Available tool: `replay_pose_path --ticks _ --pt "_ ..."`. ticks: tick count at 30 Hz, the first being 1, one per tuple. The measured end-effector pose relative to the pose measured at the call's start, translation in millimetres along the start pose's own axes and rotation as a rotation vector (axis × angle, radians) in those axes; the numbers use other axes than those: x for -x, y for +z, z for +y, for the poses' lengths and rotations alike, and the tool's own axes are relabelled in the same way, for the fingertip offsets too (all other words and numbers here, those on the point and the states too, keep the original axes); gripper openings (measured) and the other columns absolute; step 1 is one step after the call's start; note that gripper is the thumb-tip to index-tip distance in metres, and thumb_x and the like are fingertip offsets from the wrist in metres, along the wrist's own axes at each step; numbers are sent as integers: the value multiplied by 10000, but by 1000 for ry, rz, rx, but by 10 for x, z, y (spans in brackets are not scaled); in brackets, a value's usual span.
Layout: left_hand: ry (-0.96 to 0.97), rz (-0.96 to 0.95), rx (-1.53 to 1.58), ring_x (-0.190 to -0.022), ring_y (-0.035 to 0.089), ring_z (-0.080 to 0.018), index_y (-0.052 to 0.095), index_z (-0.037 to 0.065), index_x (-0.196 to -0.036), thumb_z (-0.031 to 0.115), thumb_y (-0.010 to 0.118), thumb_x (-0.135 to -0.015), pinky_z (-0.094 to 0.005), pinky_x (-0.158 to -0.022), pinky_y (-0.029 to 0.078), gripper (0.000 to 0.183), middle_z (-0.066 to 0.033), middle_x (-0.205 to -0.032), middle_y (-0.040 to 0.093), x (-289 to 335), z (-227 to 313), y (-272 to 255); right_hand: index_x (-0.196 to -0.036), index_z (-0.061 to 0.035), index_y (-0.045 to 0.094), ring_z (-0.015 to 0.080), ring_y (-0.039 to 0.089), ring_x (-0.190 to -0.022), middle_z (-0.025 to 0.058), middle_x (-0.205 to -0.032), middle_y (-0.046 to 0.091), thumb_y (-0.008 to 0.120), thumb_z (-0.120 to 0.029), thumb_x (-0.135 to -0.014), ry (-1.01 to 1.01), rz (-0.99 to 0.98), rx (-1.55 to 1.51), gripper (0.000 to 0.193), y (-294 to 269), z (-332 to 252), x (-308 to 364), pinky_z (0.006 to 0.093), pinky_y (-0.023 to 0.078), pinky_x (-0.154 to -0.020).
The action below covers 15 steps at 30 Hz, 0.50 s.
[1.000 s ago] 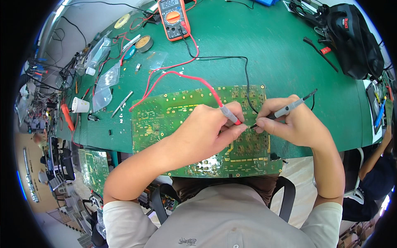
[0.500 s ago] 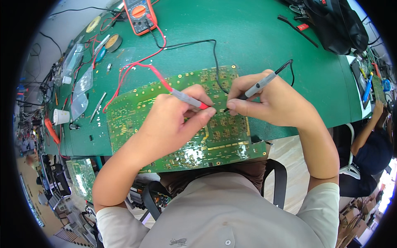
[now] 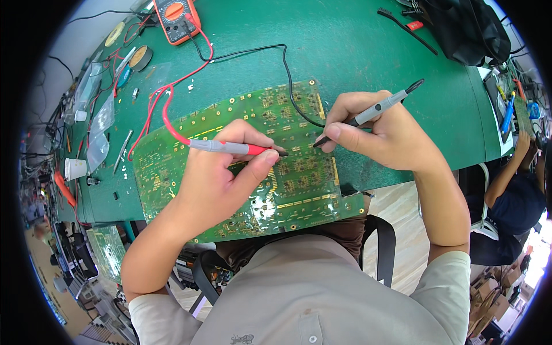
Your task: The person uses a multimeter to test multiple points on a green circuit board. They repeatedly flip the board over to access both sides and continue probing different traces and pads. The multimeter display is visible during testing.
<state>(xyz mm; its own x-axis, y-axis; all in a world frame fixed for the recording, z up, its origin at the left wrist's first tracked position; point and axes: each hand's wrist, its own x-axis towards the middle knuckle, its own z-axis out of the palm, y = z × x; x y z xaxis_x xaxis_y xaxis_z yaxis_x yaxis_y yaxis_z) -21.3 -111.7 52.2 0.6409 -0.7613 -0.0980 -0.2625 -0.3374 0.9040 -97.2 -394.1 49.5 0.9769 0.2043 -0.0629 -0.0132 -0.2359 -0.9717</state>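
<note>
Mid-frame, left hand (image 3: 221, 172) pinches the red probe (image 3: 230, 148), right hand (image 3: 376, 129) the black probe (image 3: 371, 109), both tips on the circuit board (image 3: 172, 167); next point needs steady tips.

The circuit board (image 3: 241, 167) is green with rows of gold pads (gold strips along its edges too). One probe (image 3: 236, 148) is grey and red on a red lead, the other probe (image 3: 374, 109) grey and black. The worktop (image 3: 356, 46) is darker green; the multimeter (image 3: 175, 17) is orange and grey.

A large green circuit board (image 3: 241, 167) lies flat, overhanging the bench's near edge, with a red-tipped probe (image 3: 230, 148) and a grey-black probe (image 3: 371, 110) slanting tip-down onto its middle.
</note>
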Motion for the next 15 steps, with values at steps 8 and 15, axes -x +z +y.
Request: replay_pose_path --ticks 8,15 --pt "54 115 103 -848 733 -133 700 -60 -1081 74 743 -1015 -294 -744 621 156 -98 -976 727 6 -55 86 -960 31 707 113 744 -802 84 -832 770 738 -140 -1007 -40 4 -23 180 -6 88 -12 263 555 -664" --pt "80 131 123 -850 742 -135 693 -59 -1085 80 739 -1019 -290 -742 621 161 -103 -977 740 -3 -78 98 -921 54 681 205 782 -843 128 -878 747 707 -129 -1025 -10 -25 -46 212 -35 48 -18 309 602 -742"
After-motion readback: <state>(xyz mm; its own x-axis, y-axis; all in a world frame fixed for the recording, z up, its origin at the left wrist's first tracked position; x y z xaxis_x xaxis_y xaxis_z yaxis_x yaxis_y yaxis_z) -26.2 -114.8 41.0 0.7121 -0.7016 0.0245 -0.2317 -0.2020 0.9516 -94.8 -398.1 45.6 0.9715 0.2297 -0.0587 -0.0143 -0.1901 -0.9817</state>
